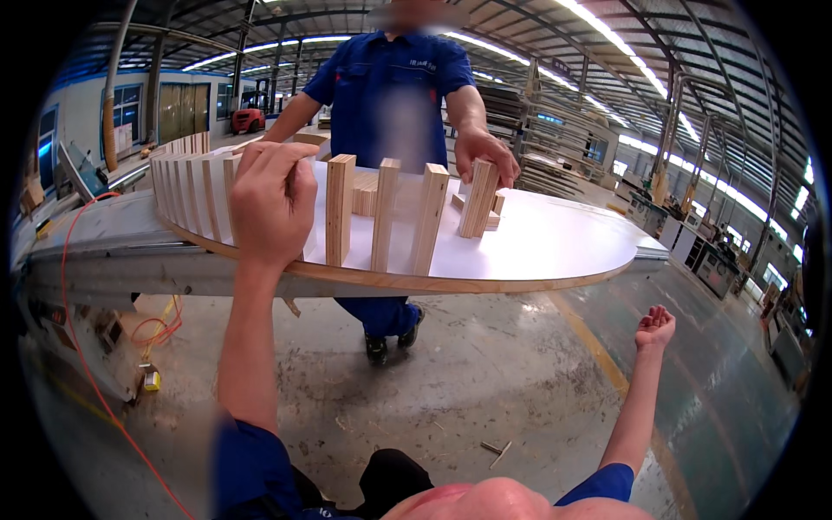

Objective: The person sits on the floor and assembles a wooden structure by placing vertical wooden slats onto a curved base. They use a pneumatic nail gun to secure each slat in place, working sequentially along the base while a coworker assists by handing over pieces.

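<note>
Two hands: left hand (270, 201) grips upright plywood slat (230, 198), right hand (655, 328) hangs free.

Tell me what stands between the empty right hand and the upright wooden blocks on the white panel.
Nothing visible does. The right hand hangs open over bare floor, below and right of the panel's edge; the nearest upright blocks stand up and to its left, across open air.
</note>
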A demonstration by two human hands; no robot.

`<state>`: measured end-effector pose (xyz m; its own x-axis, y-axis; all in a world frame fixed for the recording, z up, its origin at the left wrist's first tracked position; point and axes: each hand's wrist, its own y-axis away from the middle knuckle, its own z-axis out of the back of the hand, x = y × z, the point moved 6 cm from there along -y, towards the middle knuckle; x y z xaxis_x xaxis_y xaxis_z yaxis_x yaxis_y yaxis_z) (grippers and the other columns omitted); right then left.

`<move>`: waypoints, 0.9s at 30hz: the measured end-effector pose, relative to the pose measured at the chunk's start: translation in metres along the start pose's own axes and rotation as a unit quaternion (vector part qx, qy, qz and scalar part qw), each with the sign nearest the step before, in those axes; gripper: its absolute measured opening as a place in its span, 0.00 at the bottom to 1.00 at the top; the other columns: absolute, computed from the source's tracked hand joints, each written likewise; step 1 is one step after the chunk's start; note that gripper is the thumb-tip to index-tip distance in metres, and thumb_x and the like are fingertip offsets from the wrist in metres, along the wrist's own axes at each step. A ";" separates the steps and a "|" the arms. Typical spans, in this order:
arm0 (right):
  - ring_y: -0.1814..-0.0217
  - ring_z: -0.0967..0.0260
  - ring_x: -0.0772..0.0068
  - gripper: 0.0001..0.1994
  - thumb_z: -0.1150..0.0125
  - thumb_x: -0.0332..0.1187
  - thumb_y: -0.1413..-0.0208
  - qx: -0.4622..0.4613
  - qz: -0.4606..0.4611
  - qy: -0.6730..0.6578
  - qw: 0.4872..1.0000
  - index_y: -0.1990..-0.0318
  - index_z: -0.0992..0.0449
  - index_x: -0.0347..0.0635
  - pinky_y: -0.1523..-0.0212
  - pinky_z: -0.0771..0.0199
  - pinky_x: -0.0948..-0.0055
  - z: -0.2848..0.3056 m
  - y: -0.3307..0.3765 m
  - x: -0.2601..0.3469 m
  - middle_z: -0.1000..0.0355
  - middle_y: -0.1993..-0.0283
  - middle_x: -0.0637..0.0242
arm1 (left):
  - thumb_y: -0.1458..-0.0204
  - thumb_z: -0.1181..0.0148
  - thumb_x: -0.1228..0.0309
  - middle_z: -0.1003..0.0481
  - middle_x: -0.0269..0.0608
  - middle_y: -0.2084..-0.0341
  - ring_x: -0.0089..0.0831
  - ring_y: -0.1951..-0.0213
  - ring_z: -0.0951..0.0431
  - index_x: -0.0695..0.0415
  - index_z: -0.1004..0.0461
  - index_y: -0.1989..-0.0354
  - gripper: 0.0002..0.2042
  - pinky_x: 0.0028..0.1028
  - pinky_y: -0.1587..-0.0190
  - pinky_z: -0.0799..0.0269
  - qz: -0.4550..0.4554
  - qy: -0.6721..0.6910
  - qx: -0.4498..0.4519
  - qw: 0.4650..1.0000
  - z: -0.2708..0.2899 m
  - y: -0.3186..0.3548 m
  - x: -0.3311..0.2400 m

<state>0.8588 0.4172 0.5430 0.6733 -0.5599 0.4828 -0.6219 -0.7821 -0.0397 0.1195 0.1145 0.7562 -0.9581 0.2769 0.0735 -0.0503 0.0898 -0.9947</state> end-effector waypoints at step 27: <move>0.68 0.25 0.75 0.09 0.43 0.39 0.38 0.040 -0.099 -0.007 0.994 0.56 0.24 0.48 0.78 0.31 0.80 -0.014 0.040 -0.076 0.22 0.63 0.78 | 0.39 0.50 0.74 0.18 0.47 0.64 0.40 0.57 0.22 0.63 0.18 0.59 0.12 0.36 0.52 0.27 -0.014 0.003 0.018 1.000 -0.002 0.000 0.004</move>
<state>0.7774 0.4325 0.5167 0.7857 -0.3955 0.4756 -0.4430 -0.8964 -0.0136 0.1160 0.1176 0.7565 -0.9541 0.2813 0.1027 -0.0886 0.0625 -0.9941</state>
